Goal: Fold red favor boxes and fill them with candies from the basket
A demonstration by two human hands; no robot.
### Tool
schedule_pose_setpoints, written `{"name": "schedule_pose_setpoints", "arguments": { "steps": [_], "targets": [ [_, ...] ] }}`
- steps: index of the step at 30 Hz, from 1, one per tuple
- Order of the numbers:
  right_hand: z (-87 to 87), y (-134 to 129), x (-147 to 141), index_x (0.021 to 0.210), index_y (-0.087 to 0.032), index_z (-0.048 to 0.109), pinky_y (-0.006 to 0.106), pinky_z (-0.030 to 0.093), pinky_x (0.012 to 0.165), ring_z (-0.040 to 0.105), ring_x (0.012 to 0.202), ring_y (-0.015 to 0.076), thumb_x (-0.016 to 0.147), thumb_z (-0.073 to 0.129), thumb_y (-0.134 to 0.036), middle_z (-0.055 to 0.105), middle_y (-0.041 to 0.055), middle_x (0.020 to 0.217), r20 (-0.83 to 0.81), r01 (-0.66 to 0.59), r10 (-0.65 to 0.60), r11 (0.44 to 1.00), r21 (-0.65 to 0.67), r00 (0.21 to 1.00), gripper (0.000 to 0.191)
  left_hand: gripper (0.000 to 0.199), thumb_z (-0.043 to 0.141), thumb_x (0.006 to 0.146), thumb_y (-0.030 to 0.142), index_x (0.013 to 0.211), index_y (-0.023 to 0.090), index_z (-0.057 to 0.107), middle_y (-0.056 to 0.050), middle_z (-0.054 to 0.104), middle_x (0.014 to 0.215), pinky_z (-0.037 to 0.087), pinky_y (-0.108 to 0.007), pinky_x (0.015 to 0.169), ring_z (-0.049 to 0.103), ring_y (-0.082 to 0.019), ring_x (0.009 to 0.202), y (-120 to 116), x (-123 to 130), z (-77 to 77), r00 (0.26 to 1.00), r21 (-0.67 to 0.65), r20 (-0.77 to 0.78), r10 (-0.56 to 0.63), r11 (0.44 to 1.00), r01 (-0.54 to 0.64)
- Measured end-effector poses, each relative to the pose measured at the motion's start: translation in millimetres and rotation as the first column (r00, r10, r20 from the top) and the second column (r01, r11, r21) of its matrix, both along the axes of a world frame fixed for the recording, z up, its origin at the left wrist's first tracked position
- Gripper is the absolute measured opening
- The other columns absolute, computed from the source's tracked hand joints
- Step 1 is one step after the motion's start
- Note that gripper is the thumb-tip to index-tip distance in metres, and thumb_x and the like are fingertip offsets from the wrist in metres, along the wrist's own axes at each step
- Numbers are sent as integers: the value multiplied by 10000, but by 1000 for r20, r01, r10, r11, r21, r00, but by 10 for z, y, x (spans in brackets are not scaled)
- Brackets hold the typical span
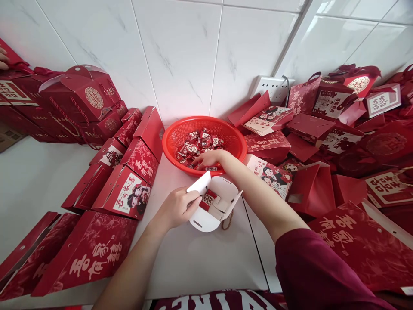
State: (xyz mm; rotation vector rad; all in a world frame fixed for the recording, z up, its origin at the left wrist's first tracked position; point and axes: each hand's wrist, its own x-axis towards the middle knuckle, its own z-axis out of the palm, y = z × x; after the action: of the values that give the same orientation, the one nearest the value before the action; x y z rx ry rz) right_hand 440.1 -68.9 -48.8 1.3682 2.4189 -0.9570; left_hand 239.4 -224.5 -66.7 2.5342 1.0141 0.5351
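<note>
My left hand [178,207] is closed on a raised flap of a gift box [206,220], which stands on the table with its top flaps apart and its white inside showing. A red wrapped packet with pale characters [209,198] lies inside the box. A twisted cord handle [227,222] hangs at its right side. Behind it, my right hand [208,159] reaches over the front rim of a red plastic basket [237,160]. Its fingers are stretched out among small wrapped candies [204,141], and the fingertips are partly hidden.
Red printed gift boxes [134,196] stand in rows at left, with stacked handled boxes [87,97] behind. More red boxes [314,189] crowd the right side. A white power strip [272,88] rests against the tiled wall. Part of another person's hand [3,59] shows at far left.
</note>
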Motion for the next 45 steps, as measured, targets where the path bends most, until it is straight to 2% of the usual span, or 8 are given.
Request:
{"name": "schedule_pose_setpoints", "arguments": {
  "steps": [7,14,19,21,25,29,36,45],
  "targets": [
    [-2,42,-58,1036,-141,666,410,490,911,628,1001,211,916,606,-363,666,71,1108,93,56,-63,995,78,994,259,281,408,948,246,676,174,412,17,382,618,260,-250,560,377,-110,576,2,3,20,1000,19,1,1,1000,-1],
    [47,30,96,782,-130,625,285,478,692,628,758,186,791,720,-323,662,30,760,-90,255,-240,934,249,967,215,298,415,945,251,661,175,363,23,357,613,237,-250,553,333,-104,557,9,5,-1,999,-6,33,0,1000,0],
    [307,-278,179,1142,-161,522,261,480,729,636,926,194,883,603,-403,671,74,1036,-400,445,-296,821,357,867,364,306,399,952,254,663,175,338,25,333,607,222,-259,559,325,-104,561,11,-2,-5,999,-28,32,13,1000,-12],
    [399,-501,219,1179,-191,491,241,497,667,662,854,164,935,512,-458,672,52,1012,-572,450,-237,853,265,785,362,304,396,954,255,665,176,342,25,333,607,218,-263,558,322,-104,558,8,-7,-9,999,-36,29,17,999,-16],
    [483,-940,305,1016,-198,602,252,530,703,677,788,151,841,690,-379,662,24,921,-926,310,-131,951,-17,354,267,299,396,955,257,671,177,347,26,338,604,218,-261,557,331,-105,565,7,-5,-26,999,-45,35,8,999,-6],
    [510,-1169,377,962,-208,697,343,505,900,640,1003,200,765,780,-237,683,51,1022,-968,149,85,981,123,238,216,305,390,957,258,666,177,343,31,332,593,228,-254,555,321,-100,554,22,5,-38,999,-62,50,2,998,1],
    [677,-1293,526,869,-217,766,409,337,1109,430,1320,258,821,715,-178,418,59,1477,-840,-228,418,906,357,345,81,286,395,952,261,678,177,390,24,392,624,249,-251,566,344,-101,568,10,20,-10,1000,-48,25,-3,999,4],
    [827,-1468,687,943,-150,745,347,486,944,617,1069,201,886,616,-118,633,134,1165,-811,-247,371,926,285,453,145,296,393,966,286,692,177,402,27,380,623,258,-252,569,349,-99,568,20,48,7,1000,-45,5,5,999,-5]
  ]
}}
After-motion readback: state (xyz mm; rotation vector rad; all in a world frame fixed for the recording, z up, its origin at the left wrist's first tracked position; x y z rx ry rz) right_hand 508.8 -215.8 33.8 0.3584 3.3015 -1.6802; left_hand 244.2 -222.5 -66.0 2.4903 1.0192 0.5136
